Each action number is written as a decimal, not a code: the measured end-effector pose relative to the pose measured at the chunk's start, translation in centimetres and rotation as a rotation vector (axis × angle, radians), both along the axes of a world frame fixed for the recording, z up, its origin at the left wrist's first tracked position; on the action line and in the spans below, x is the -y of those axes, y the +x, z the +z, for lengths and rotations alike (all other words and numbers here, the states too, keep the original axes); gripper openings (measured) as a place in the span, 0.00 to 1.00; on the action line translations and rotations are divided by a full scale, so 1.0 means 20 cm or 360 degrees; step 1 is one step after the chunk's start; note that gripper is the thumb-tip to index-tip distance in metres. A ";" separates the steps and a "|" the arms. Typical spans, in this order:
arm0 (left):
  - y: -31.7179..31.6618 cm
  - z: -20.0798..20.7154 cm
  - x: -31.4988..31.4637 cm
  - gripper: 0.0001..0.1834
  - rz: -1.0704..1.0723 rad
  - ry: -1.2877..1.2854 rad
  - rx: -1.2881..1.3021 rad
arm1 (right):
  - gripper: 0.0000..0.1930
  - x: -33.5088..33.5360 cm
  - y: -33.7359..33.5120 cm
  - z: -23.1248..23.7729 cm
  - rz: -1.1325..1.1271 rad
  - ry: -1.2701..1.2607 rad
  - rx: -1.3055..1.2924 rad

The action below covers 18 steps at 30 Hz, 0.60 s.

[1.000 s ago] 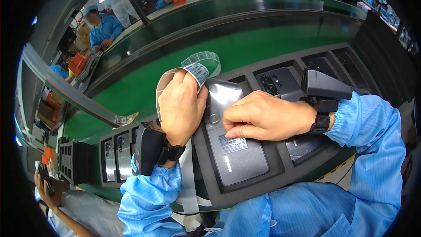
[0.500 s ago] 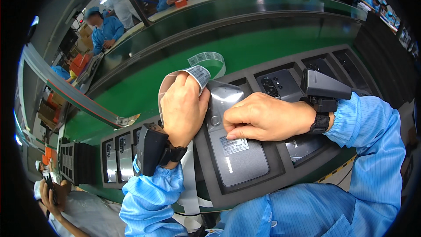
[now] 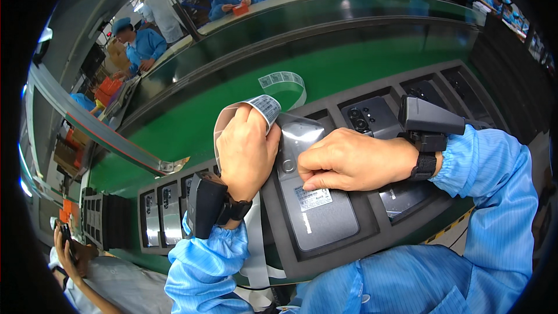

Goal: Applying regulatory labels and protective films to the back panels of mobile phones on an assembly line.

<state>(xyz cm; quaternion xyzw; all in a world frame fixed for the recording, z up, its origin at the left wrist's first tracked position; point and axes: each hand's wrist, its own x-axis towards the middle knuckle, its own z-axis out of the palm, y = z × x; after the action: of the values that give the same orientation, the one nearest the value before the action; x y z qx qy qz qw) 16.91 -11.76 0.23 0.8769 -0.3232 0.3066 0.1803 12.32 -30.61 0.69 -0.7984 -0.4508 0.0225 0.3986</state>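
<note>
A dark grey phone (image 3: 325, 224) lies back up in a compartment of a black foam tray (image 3: 372, 247), with shiny clear film (image 3: 299, 131) over its far end. On its back is a white printed label (image 3: 315, 199). My right hand (image 3: 354, 160) is over the phone, fingers curled into a pinch, the thumb tip at the label's upper edge. What lies inside the pinch is mostly hidden. My left hand (image 3: 247, 151) is closed around a looped strip of printed labels (image 3: 265, 106), beside the phone's far left. The strip's free end curls onto the green surface.
Other phones (image 3: 372, 113) sit in the tray's compartments. A second tray of phones (image 3: 170, 212) and stacked black trays (image 3: 106, 221) stand at left. A metal bar (image 3: 116, 128) slants over the green belt (image 3: 215, 84). Co-workers sit across the line; a person holds a phone at lower left.
The view has shifted slightly, with the tray and strip a little lower and to the right. Both hands keep nearly the same pose at the phone and label strip.
</note>
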 end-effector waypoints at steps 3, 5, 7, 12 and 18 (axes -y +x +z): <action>0.00 0.00 0.01 0.13 -0.0012 -0.0006 0.0009 | 0.10 0.00 0.00 0.00 -0.0006 -0.0007 0.0012; 0.00 0.00 0.00 0.13 -0.0018 -0.0011 0.0019 | 0.10 0.01 -0.01 0.00 0.0000 -0.0008 0.0032; 0.00 0.00 0.01 0.13 -0.0006 -0.0006 0.0017 | 0.10 0.01 -0.01 0.00 -0.0019 -0.0064 0.0110; -0.01 -0.01 -0.01 0.12 0.0011 -0.0038 -0.0005 | 0.13 0.00 -0.05 0.00 -0.0028 -0.0167 0.0473; 0.01 -0.01 0.01 0.12 -0.0009 -0.0080 -0.0017 | 0.24 -0.04 0.03 0.09 -0.0355 -0.0594 0.1242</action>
<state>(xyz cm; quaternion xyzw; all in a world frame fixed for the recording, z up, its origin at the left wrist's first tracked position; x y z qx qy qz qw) 17.04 -11.95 0.11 0.8728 -0.3170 0.3095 0.2048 12.93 -29.81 2.39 -0.8490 -0.4669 -0.2427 0.0477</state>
